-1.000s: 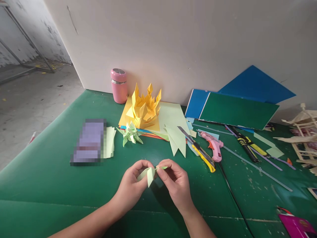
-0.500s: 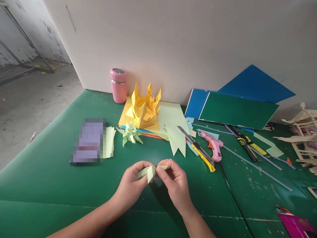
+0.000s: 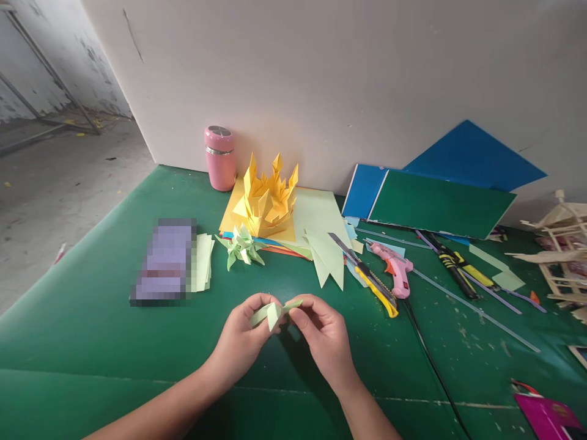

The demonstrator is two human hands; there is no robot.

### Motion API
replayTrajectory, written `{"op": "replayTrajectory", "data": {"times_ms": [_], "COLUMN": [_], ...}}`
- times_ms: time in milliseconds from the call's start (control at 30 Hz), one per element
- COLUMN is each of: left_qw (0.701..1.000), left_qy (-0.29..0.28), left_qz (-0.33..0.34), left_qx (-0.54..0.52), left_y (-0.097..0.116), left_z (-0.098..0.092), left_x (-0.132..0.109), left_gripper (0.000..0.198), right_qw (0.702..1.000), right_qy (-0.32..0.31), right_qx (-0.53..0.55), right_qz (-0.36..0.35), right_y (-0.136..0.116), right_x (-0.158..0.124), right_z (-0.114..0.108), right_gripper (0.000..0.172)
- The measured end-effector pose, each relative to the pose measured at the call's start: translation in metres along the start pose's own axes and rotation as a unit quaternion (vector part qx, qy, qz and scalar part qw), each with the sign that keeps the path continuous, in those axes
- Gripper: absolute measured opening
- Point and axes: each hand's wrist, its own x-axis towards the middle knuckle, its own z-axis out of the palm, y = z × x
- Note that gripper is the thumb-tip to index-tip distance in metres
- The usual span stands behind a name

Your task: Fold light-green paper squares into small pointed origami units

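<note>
A small pale green folded paper piece point(image 3: 273, 316) with pointed flaps is held above the green table near its front. My left hand point(image 3: 243, 339) is closed on its left side, fingers curled behind it. My right hand point(image 3: 324, 342) pinches the flap on the right between thumb and forefinger. Part of the paper is hidden by my fingers. Just beyond my hands lies a cluster of pale green folded paper flowers point(image 3: 243, 247). Behind that, a yellow folded paper crown shape point(image 3: 266, 211) stands on sheets of coloured paper.
A yellow utility knife point(image 3: 373, 284) and a pink glue gun point(image 3: 398, 272) with a black cord lie to the right. A pink flask point(image 3: 221, 160) stands against the wall. At left are a blurred purple object point(image 3: 167, 260) and pale green slips point(image 3: 203, 263).
The folded paper has turned slightly and shifted a little to the left. Its right flap now shows more above my right fingers. Both hands keep their hold.
</note>
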Motion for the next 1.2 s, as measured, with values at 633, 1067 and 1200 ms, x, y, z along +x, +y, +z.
{"op": "replayTrajectory", "data": {"times_ms": [633,1067,1200], "left_qw": [0.999,0.998,0.998], "left_qy": [0.012,-0.018,-0.006], "left_qz": [0.034,-0.017,-0.027], "left_qx": [-0.017,-0.058,-0.054], "left_y": [0.0038,0.0044,0.0018], "left_z": [0.0015,0.0002,-0.0008], "left_x": [-0.0035,0.0002,0.0008], "left_gripper": [0.017,0.028,0.03], "right_qw": [0.998,0.999,0.998], "right_qy": [0.011,-0.006,0.013], "right_qx": [0.05,-0.03,-0.062], "right_qz": [-0.026,-0.012,-0.017], "right_y": [0.0015,0.0006,0.0023], "right_x": [-0.0018,-0.0009,0.0002], "right_z": [0.0031,-0.0006,-0.0006], "right_gripper": [0.028,0.021,0.024]}}
